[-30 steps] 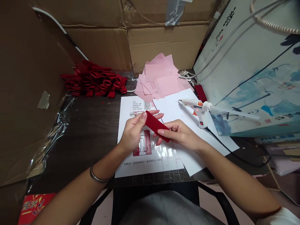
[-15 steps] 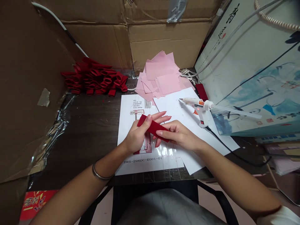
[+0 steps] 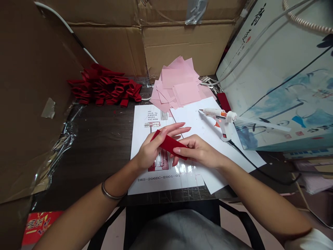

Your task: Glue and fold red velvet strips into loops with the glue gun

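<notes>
Between my two hands is a red fabric strip (image 3: pixel 169 144), tilted down to the right above a printed sheet (image 3: pixel 142 156). My left hand (image 3: pixel 153 147) grips its upper left end, thumb on top and fingers reaching beneath and beyond it. At the lower right end, my right hand (image 3: pixel 199 151) pinches the strip with the thumb on top and fingers curled below. To the right a white hot glue gun (image 3: pixel 221 121) stands on a blank white sheet (image 3: pixel 205 159), with a glue stick (image 3: pixel 265 124) sticking out of its back.
Red folded fabric pieces (image 3: pixel 106 86) are heaped at the back left. Pink paper sheets (image 3: pixel 182 83) pile up at the back middle, beside metal clips (image 3: pixel 210 82) and a red piece (image 3: pixel 223 101). Cardboard walls (image 3: pixel 187 48) enclose the back and left. A black cord (image 3: pixel 252 165) runs right.
The strip's left end and my left thumb have shifted slightly down and left. My right hand stays nearly still, holding the other end.
</notes>
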A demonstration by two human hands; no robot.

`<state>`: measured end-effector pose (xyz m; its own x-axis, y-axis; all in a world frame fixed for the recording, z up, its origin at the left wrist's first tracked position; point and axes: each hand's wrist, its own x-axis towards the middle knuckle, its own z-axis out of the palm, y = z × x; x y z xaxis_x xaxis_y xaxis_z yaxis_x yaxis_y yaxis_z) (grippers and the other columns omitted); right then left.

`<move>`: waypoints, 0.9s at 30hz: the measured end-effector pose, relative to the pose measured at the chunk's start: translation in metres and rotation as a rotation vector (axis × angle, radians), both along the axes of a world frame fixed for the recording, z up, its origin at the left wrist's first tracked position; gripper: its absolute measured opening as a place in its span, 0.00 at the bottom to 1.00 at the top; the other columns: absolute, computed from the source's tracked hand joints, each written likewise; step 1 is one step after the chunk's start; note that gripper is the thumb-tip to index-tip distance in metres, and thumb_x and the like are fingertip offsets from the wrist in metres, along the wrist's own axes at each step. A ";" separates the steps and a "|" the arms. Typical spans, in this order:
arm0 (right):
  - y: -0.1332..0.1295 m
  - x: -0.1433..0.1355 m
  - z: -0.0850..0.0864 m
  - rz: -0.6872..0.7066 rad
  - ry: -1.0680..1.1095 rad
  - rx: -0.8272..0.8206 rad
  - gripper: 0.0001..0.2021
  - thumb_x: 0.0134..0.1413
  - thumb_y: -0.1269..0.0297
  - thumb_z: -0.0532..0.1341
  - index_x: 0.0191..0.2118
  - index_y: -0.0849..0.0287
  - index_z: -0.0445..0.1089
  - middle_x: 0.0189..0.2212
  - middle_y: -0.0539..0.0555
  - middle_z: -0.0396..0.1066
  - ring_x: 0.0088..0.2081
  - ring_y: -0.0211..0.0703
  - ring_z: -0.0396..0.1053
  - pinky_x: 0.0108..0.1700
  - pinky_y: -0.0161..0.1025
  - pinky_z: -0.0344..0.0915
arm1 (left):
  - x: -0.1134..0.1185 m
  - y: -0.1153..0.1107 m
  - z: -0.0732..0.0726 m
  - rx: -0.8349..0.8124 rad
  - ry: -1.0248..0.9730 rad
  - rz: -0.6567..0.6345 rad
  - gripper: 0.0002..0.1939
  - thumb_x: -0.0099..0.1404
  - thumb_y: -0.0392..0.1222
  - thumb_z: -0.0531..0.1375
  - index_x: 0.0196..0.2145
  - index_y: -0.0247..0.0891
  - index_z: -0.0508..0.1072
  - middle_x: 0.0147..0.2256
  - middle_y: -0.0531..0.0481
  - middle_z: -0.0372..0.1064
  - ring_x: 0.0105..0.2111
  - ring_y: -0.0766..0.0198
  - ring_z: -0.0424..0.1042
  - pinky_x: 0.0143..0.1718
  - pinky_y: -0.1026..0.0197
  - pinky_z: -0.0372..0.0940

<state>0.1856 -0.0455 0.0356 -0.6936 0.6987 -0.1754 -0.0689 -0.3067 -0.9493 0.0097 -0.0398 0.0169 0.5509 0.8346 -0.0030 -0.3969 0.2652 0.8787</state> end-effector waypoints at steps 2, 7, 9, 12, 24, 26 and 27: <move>0.000 0.000 0.000 0.016 0.012 0.003 0.15 0.60 0.57 0.61 0.29 0.62 0.76 0.30 0.55 0.76 0.36 0.43 0.74 0.45 0.44 0.68 | 0.000 0.000 0.000 0.008 0.037 0.046 0.25 0.72 0.55 0.46 0.52 0.40 0.74 0.52 0.42 0.72 0.54 0.49 0.69 0.49 0.53 0.67; 0.000 -0.001 -0.003 -0.044 0.006 0.016 0.15 0.60 0.57 0.60 0.28 0.63 0.75 0.29 0.56 0.76 0.33 0.42 0.72 0.40 0.41 0.66 | 0.001 0.001 0.000 0.000 0.083 0.055 0.29 0.71 0.60 0.44 0.63 0.46 0.60 0.55 0.41 0.69 0.47 0.49 0.75 0.41 0.53 0.70; 0.000 0.000 -0.004 -0.175 -0.010 0.022 0.14 0.59 0.56 0.61 0.30 0.62 0.75 0.26 0.54 0.76 0.25 0.36 0.66 0.30 0.37 0.63 | 0.003 0.002 0.000 0.067 0.072 0.151 0.33 0.70 0.64 0.42 0.68 0.53 0.44 0.57 0.44 0.67 0.52 0.51 0.72 0.50 0.49 0.67; 0.000 0.003 -0.006 -0.357 -0.049 0.036 0.13 0.58 0.56 0.61 0.34 0.62 0.76 0.24 0.52 0.75 0.18 0.31 0.53 0.21 0.34 0.50 | 0.004 0.003 -0.002 0.269 0.126 0.290 0.35 0.69 0.65 0.44 0.68 0.56 0.39 0.61 0.48 0.62 0.60 0.53 0.63 0.60 0.49 0.57; 0.002 0.007 -0.006 -0.152 -0.152 0.079 0.16 0.61 0.58 0.59 0.29 0.63 0.75 0.22 0.52 0.73 0.22 0.33 0.58 0.26 0.34 0.53 | -0.008 0.004 -0.002 0.470 0.422 0.139 0.31 0.72 0.59 0.44 0.66 0.41 0.55 0.46 0.42 0.75 0.46 0.51 0.74 0.57 0.48 0.60; 0.002 0.008 -0.008 -0.141 -0.140 0.052 0.14 0.61 0.58 0.60 0.33 0.63 0.76 0.22 0.51 0.73 0.22 0.33 0.59 0.26 0.34 0.54 | -0.009 0.006 -0.006 0.553 0.396 0.180 0.30 0.71 0.58 0.46 0.65 0.42 0.57 0.58 0.43 0.66 0.55 0.50 0.68 0.61 0.48 0.54; 0.002 0.008 -0.008 -0.136 -0.131 0.040 0.13 0.61 0.58 0.60 0.35 0.64 0.76 0.22 0.51 0.73 0.22 0.34 0.60 0.26 0.34 0.54 | -0.009 0.007 -0.008 0.593 0.392 0.190 0.30 0.71 0.58 0.47 0.65 0.43 0.57 0.61 0.44 0.61 0.58 0.50 0.64 0.63 0.48 0.51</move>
